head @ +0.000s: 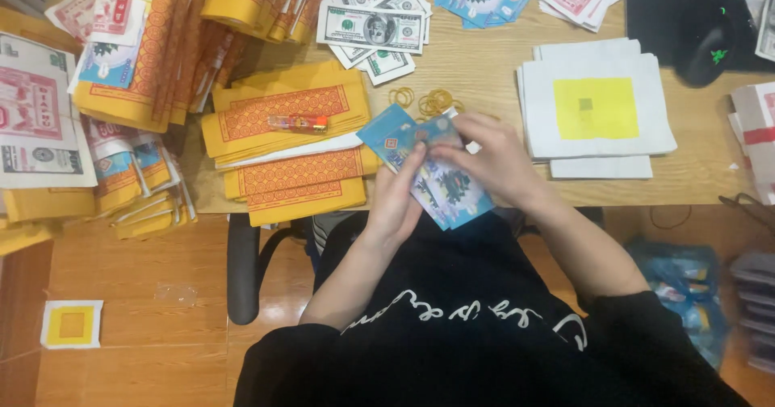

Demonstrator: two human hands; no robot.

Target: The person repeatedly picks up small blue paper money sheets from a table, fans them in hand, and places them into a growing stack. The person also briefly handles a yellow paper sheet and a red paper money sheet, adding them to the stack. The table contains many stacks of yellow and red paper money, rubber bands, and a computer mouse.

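Both hands hold a fanned bundle of blue paper notes (452,189) over the near edge of the wooden table (484,68). My left hand (397,201) grips the bundle from below, with its fingers on the lower notes. From the right, my right hand (492,161) pinches the top notes. Several yellow rubber bands (428,100) lie just beyond the hands.
Stacks of yellow-orange printed paper (291,136) with a small lighter (299,123) on top lie to the left. Green banknote-style paper (371,27) sits behind, and white sheets with a yellow square (597,108) to the right. A black computer mouse (706,52) is at far right.
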